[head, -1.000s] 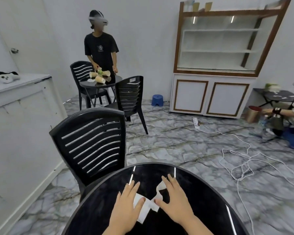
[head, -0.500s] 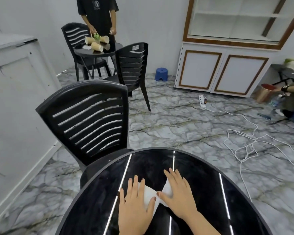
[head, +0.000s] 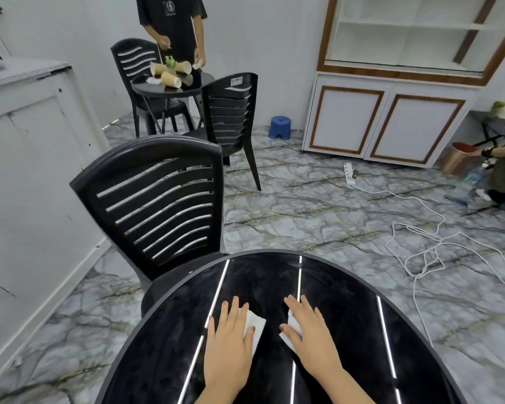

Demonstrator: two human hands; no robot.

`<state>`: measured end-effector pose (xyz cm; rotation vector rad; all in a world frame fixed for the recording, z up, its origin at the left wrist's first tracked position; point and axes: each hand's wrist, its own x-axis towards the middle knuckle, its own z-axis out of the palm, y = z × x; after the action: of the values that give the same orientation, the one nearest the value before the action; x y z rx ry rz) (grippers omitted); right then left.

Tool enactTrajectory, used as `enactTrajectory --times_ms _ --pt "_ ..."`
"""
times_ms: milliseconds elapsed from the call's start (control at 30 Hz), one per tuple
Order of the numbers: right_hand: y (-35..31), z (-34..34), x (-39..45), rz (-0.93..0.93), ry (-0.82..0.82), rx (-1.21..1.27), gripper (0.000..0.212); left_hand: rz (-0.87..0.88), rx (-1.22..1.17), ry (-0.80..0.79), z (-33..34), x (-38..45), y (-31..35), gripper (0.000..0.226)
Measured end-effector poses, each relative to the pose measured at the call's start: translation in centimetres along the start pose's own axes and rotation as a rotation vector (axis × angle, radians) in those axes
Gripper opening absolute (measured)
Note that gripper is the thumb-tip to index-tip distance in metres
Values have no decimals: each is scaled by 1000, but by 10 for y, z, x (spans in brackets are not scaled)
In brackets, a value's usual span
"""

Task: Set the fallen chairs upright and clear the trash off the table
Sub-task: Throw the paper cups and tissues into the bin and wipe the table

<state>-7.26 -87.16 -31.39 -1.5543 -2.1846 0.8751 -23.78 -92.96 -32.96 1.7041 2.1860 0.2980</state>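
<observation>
Since the earlier frame the hands have slid apart: left hand point(head: 231, 339) and right hand point(head: 309, 333) each lie flat on a white paper scrap point(head: 257, 325) on the glossy black round table point(head: 362, 287). Trash-clearing step; next, pinch them up.

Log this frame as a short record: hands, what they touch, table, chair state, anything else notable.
left hand: flat on a white paper piece
right hand: flat on a second white paper piece
table: black, glossy, round
near chair: upright, beside the table
far table: tipped paper cups, a standing person behind it
floor: loose white cable
</observation>
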Motion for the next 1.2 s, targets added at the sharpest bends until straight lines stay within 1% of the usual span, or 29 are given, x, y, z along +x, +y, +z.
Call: enactTrajectory --times_ms 67,100,167,200,267,333,367,400,467,567,633,733,833,933,1033,1100,1200 --pt "1 -1 -7 13 -7 59 48 45 -92 53 -5 -3 -1 64" --pt "2 0 -11 16 -9 81 46 65 -160 88 -7 -5 -2 58" --pt "0 0 -22 10 -4 110 44 57 -286 72 -10 -11 -4 44" --pt "-2 1 -28 20 8 123 47 48 -336 81 -14 -18 -4 42" --pt "-7 2 -39 70 30 159 56 3 -400 84 -21 -33 -4 40" --pt "-13 4 -49 89 57 222 74 -43 -427 105 -26 -47 -6 42" --pt "-16 6 -53 86 64 257 79 -48 -439 125 -28 -53 -8 41" --pt "-20 7 -56 69 62 283 79 -55 -447 139 -31 -60 -10 41" --pt "-34 12 -59 28 49 321 76 -88 -462 170 -41 -73 -14 41" --pt "-73 15 -61 -46 -1 385 75 -124 -485 272 -60 -93 -27 41" --pt "-104 21 -61 -123 -71 423 62 -176 -495 331 -74 -108 -42 41" --pt "-153 40 -68 -226 -160 478 48 -262 -511 430 -94 -139 -76 38" --pt "-202 68 -84 -350 -238 476 41 -359 -476 510 -115 -180 -114 41" --pt "-248 104 -108 -425 -328 456 38 -459 -438 576 -131 -224 -159 43" --pt "-282 148 -136 -496 -390 354 42 -530 -409 600 -138 -270 -202 43" --pt "-300 177 -156 -486 -442 325 40 -566 -412 599 -137 -299 -230 43" --pt "-314 221 -183 -444 -506 301 41 -625 -404 556 -131 -336 -267 43"
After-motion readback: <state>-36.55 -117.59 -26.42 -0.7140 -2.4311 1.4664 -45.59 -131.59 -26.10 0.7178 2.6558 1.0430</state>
